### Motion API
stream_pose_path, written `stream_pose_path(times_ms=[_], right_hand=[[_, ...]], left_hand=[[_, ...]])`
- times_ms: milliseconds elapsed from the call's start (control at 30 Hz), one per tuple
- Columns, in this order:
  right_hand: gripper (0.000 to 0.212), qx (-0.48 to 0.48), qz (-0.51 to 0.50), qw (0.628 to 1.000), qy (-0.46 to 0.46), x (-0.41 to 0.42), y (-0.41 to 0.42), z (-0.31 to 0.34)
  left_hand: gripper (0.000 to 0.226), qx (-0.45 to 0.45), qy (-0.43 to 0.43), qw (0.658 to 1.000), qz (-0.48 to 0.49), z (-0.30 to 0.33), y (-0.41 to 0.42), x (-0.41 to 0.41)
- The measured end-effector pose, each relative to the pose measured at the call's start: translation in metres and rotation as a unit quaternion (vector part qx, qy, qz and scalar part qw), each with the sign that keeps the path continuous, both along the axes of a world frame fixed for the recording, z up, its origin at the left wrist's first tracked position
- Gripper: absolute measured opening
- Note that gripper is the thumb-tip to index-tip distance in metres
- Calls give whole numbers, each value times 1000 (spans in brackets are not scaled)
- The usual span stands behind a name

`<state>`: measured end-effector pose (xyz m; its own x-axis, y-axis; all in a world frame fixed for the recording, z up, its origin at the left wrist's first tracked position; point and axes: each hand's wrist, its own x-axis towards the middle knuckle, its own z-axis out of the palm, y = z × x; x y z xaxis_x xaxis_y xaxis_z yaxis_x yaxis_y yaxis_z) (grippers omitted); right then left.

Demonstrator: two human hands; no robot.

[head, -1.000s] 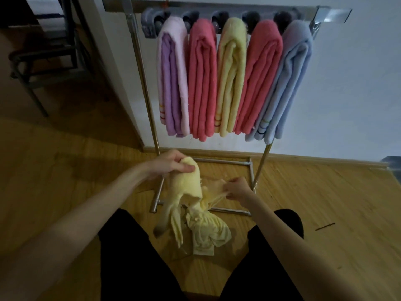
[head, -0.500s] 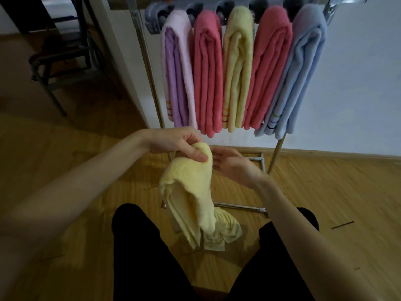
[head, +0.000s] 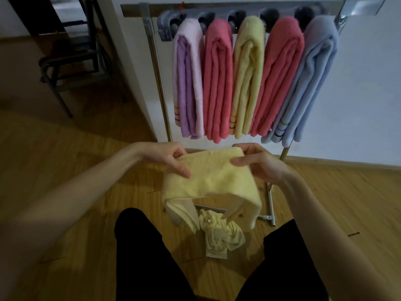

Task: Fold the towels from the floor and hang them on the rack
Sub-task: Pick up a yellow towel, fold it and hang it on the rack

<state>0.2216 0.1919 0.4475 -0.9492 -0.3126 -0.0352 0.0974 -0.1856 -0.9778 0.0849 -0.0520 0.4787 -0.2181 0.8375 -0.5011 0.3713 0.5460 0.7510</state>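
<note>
Head view: a pale yellow terry towel is held up in front of the body, spread between both hands, with its top edge stretched roughly level and its lower part hanging in loose folds down to the wooden plank floor, where a crumpled end is bunched between the black-clad knees. The left hand is closed on the towel's upper left corner, thumb laid across the near face and fingers tucked behind the cloth. The right hand is closed on the upper right corner in the same manner, thumb on the near side and fingers curled over the far edge. Beyond the hands, a chrome metal towel rack is seen standing against a white wall. Five folded towels are hung side by side from its top bar: from left to right a lilac towel, a coral pink towel, a yellow folded towel, a second coral towel and a light blue towel. At the far left, a dark metal chair is partly visible.
</note>
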Motion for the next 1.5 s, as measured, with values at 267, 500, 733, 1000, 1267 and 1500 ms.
stream_pose_path(times_ms=[267,500,733,1000,1267,1500], right_hand=[[44,184,67,978,67,-13,24,18],[42,408,282,864,83,-43,6,67],[35,534,97,835,92,-71,-29,68],[47,613,-119,746,233,-101,-77,89],[50,520,-294,713,366,-162,-118,107],[51,451,-452,697,327,-213,-141,128]], left_hand=[[52,129,-23,989,76,15,-16,-14],[22,27,54,997,-39,39,-10,-25],[34,-56,277,959,33,50,-23,-32],[42,151,593,746,261,55,-24,-25],[34,176,695,640,277,93,-34,-94],[45,170,728,616,248,127,-34,-141]])
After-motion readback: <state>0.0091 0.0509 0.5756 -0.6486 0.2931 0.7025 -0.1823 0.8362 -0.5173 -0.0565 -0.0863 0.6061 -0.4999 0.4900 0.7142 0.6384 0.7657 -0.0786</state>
